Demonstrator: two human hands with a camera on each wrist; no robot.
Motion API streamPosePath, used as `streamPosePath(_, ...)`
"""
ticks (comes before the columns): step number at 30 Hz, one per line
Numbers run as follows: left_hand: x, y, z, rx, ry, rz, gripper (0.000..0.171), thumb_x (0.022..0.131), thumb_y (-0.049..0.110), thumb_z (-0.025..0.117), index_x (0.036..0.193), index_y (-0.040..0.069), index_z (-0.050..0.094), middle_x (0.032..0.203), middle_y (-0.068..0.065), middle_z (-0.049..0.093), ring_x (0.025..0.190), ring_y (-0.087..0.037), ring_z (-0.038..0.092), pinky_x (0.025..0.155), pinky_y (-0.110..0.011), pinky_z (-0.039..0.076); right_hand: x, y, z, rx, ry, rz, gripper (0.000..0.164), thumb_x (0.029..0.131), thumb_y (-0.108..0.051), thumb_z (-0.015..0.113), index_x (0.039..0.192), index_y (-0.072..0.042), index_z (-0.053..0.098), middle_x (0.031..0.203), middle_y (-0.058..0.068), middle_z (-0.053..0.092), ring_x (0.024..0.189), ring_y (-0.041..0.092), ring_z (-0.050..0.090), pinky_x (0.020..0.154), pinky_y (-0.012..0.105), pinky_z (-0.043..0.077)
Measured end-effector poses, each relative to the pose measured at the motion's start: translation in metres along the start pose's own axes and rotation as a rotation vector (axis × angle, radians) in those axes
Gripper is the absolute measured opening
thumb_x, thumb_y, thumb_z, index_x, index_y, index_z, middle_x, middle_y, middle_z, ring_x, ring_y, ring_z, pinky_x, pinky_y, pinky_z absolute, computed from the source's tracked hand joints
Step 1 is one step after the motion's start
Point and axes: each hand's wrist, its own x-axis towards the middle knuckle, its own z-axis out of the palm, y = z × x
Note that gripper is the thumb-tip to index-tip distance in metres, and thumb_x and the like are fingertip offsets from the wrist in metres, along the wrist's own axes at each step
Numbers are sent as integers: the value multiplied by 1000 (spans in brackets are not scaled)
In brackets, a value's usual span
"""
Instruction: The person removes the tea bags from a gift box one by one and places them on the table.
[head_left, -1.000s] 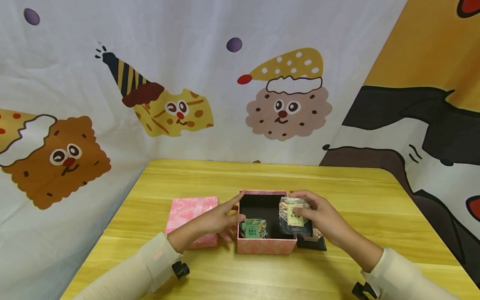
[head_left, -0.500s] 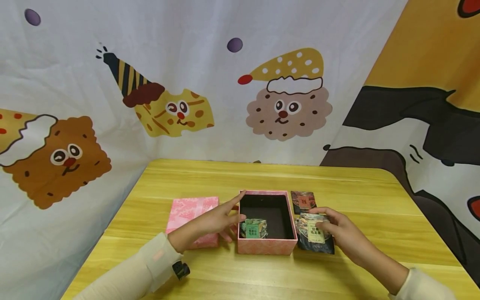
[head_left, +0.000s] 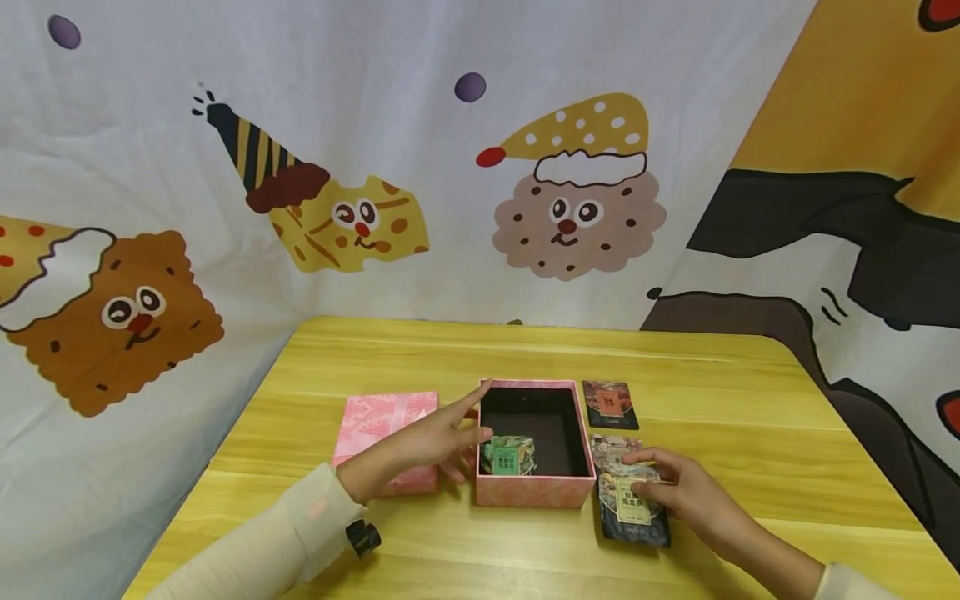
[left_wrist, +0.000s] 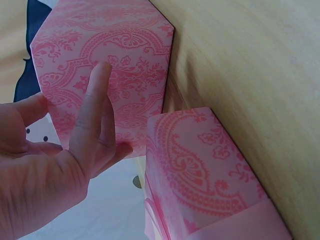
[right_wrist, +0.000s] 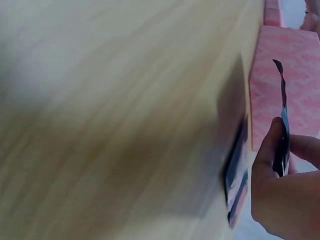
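Note:
An open pink patterned box [head_left: 532,492] with a black inside stands mid-table, a green-labelled tea packet [head_left: 510,457] within it. My left hand [head_left: 435,437] rests on the box's left side, fingers extended; the left wrist view shows them against the patterned wall [left_wrist: 135,75]. To the right of the box, my right hand [head_left: 697,500] pinches a dark tea packet [head_left: 633,510] with a yellow label between thumb and fingers. It appears raised off the table in the right wrist view. Partly behind it lies another packet [head_left: 609,447]. A red-labelled packet [head_left: 609,403] lies farther back.
A pink lid-like box piece [head_left: 375,417] sits left of the box, partly behind the left forearm. The wooden table [head_left: 420,350] ends at a cartoon-printed cloth [head_left: 450,292] at the back.
My right hand has carried the yellow-labelled packet from over the box's right edge rightward and toward me, uncovering the packets on the table. The left hand stays in place.

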Motion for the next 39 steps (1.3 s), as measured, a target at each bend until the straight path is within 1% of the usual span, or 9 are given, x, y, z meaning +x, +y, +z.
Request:
streamPosePath(3,0,0,0,4,1,-1,80,106,27,60,165,43,8,142,-23,49,73,-40,71,64,-52,64,-2,7,2,-60,-1,-31,43,94,-10,75,133,5,61,140,30,54,105,25,64,76,33,61)
streamPosePath(8,0,0,0,7,-3,-1,81,106,30,61,165,43,8,133,-24,55,73,-40,71,65,-52,64,-4,16,6,-121,-67,-97,42,93,-11,77,128,7,64,137,31,57,115,32,62,78,32,61)
streamPosePath(13,-1,-1,0,2,-5,0,82,105,31,61,166,41,7,137,-24,53,73,-39,71,65,-51,64,-8,20,13,-210,-75,-159,37,91,-11,79,122,4,68,131,29,61,105,19,67,71,28,60)
streamPosePath(17,-1,-2,0,1,-4,-4,82,105,32,62,165,44,8,136,-22,53,74,-39,71,66,-52,64,-12,20,23,-300,-6,-158,33,88,-9,81,118,0,72,123,23,68,91,12,68,64,27,59)
streamPosePath(22,1,-2,0,5,-6,-8,80,106,28,60,164,46,9,126,-25,58,74,-40,71,65,-53,64,-15,19,32,-507,72,-157,30,85,-14,85,114,-12,75,112,5,72,90,10,64,66,24,55)
streamPosePath(26,2,-3,0,4,-3,-10,80,106,30,61,164,46,9,128,-24,57,75,-43,71,65,-52,64,-19,20,38,-680,117,-192,29,84,-19,86,111,-21,75,103,-6,65,79,3,51,61,23,47)
streamPosePath(30,2,-3,0,7,-2,-6,80,106,30,61,165,45,9,128,-23,57,76,-43,71,64,-52,64,-20,19,42,-770,176,-180,26,82,-23,88,105,-27,76,100,-10,57,86,7,46,64,25,46)
streamPosePath(35,1,-3,0,12,-5,0,80,106,30,61,165,44,9,125,-23,58,75,-41,71,64,-52,64,-20,14,43,-770,196,-153,23,83,-21,88,102,-28,77,98,-10,57,88,10,49,67,27,48)
streamPosePath(39,1,-3,0,5,-8,-3,80,105,31,62,164,46,9,112,-25,62,74,-41,71,65,-53,64,-19,8,40,-652,167,-168,21,87,-19,84,106,-18,77,93,-7,60,79,6,52,62,24,49)
